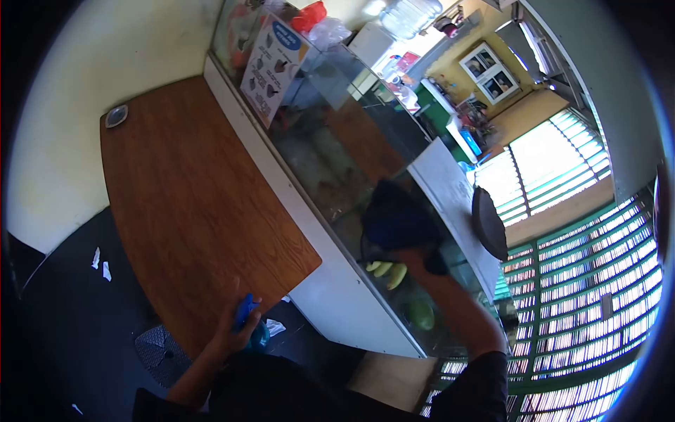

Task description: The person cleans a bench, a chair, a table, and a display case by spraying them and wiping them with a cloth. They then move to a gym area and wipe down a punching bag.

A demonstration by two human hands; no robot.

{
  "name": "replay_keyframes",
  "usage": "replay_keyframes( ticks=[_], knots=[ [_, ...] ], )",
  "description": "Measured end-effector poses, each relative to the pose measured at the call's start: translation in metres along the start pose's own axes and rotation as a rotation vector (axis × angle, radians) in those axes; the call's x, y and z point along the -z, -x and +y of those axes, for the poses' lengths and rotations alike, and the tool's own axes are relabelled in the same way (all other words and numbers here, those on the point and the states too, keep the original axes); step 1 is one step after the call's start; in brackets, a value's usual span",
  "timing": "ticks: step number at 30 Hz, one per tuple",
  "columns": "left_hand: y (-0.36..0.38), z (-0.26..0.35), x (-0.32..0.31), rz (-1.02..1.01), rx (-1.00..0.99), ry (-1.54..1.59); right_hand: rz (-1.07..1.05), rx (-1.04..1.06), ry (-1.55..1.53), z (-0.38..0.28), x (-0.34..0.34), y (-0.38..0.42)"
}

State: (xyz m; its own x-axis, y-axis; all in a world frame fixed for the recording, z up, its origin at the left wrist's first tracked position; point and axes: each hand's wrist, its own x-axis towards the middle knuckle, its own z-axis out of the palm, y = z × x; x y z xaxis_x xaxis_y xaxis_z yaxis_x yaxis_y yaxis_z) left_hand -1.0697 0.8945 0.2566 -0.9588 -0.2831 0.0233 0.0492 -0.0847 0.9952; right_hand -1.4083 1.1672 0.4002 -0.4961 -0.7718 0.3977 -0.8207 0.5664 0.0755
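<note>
My left hand (230,329) is closed around a spray bottle (246,311) with a blue trigger head and a bluish-green body, beside the near corner of the wooden table (204,190). A dark blue cloth (399,219) is in my right hand (416,260), which reaches out over the glass display case (309,165). The cloth covers most of that hand's fingers and appears to lie against the front glass. Behind the pane, below the cloth, are bananas (388,273) and a round green fruit (420,314).
A printed sign (273,67) stands at the case's far end, near a red plastic bag (309,15). On the case top sits a round dark object (489,224). A small dish (117,116) is at the table's far corner. Paper scraps (106,271) lie on the dark floor.
</note>
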Motion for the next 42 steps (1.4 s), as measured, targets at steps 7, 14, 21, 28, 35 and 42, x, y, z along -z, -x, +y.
replay_keyframes(
  ticks=[7,14,21,28,35,42],
  knots=[
    [-0.026,0.005,-0.023,-0.108,-0.154,0.0,-0.109,-0.251,-0.018,-0.039,0.072,-0.005],
    [-0.008,-0.002,-0.028,-0.17,-0.096,0.01,-0.379,0.203,0.283,-0.065,-0.012,0.037],
    [0.003,-0.007,-0.025,-0.157,-0.086,0.013,-0.737,-0.024,0.501,-0.059,-0.025,0.079],
    [-0.013,0.002,-0.033,-0.176,-0.142,-0.062,-0.037,-0.354,0.025,0.0,0.114,0.159],
    [-0.008,-0.007,-0.046,-0.282,-0.186,-0.067,0.118,-0.617,-0.085,-0.002,0.096,0.19],
    [0.002,0.009,-0.05,-0.302,-0.109,-0.082,-0.103,-0.541,-0.368,-0.03,-0.04,0.257]
  ],
)
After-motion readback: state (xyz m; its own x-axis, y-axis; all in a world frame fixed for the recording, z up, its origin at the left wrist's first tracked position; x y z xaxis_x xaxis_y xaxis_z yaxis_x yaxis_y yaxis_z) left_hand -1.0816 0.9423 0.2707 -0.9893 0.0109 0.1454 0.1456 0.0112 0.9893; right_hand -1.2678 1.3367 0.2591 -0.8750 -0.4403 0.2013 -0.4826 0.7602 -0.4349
